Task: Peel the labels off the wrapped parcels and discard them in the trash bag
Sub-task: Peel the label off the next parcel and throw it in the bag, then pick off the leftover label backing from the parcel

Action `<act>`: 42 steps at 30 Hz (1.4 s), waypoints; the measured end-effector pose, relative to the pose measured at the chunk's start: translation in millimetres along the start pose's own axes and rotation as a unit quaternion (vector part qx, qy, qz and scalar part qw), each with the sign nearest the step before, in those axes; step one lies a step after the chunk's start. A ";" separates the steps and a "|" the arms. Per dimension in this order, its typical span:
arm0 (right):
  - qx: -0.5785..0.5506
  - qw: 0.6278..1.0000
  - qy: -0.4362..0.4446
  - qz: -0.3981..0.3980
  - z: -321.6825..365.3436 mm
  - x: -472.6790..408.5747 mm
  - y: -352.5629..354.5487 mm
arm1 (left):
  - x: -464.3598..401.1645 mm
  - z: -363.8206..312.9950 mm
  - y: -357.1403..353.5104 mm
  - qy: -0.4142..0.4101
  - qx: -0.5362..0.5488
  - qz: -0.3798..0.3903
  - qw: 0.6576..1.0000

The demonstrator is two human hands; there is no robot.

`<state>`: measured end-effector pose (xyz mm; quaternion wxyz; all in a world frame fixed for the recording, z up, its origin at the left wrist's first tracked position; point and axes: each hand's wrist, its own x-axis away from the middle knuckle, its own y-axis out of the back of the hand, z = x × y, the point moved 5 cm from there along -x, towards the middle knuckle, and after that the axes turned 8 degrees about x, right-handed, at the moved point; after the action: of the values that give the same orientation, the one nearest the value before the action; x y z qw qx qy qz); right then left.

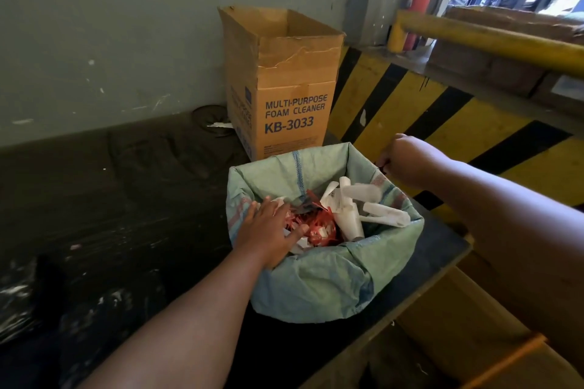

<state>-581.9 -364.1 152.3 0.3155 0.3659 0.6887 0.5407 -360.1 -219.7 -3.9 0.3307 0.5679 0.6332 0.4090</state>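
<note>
Overflowing trash bag (319,287), curled labels (376,210) inside

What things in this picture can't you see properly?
- Right hand, head view: fingers curl away from the camera, so what they pinch can't be told.
- Trash bag: its bottom is buried under curled white labels and red scraps.
- Left hand: its palm faces down onto the pile, so what lies under it is hidden.
- Cardboard box: its inside is blocked by its own walls.
- Fire extinguisher: lower part hidden behind the yellow rail.
</note>
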 end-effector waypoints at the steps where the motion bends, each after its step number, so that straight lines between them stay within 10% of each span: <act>1: 0.015 1.000 0.005 -0.006 0.5 0.9 -1.0 | 0.0 0.3 -0.3 -0.001 0.000 0.001 1.000; 14: -0.029 0.994 0.078 0.069 112.6 -16.9 8.6 | 15.8 27.7 47.2 -0.015 0.120 0.005 0.993; 28: -0.113 0.921 0.337 0.156 542.5 -36.0 6.2 | 234.0 398.1 176.0 0.316 -0.047 -0.028 0.947; 42: -0.231 0.909 0.285 0.198 737.3 -27.4 -70.0 | 273.8 550.5 116.9 0.318 0.106 -0.084 0.938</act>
<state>33.5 -18.8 -74.4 0.0684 0.2423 0.5186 0.8171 141.2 132.0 -132.9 0.0828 0.3848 0.7903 0.4696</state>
